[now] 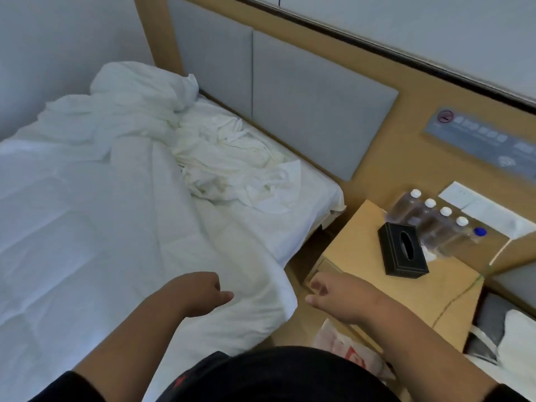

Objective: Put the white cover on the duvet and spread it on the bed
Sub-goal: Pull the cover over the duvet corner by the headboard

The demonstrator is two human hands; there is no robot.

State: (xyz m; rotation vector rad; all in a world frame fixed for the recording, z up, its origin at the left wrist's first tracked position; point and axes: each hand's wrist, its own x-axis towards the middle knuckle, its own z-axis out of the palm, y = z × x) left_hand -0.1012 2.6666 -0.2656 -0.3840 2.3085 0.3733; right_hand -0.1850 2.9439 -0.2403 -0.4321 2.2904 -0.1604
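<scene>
The white duvet (95,227) lies spread over the bed (316,195), bunched up toward the far left corner, with one corner hanging off the near right side. A crumpled off-white cover (232,161) sits in a heap near the grey headboard. My left hand (200,291) hovers over the duvet's near right corner, fingers loosely curled, holding nothing. My right hand (336,297) hangs in the air just right of the bed's edge, above the nightstand front, fingers loosely curled and empty.
A wooden nightstand (362,248) stands right of the bed with a black tissue box (403,249) and several water bottles (441,224). A red-and-white plastic bag (348,349) lies on the floor near my body. A padded grey headboard (290,91) backs the bed.
</scene>
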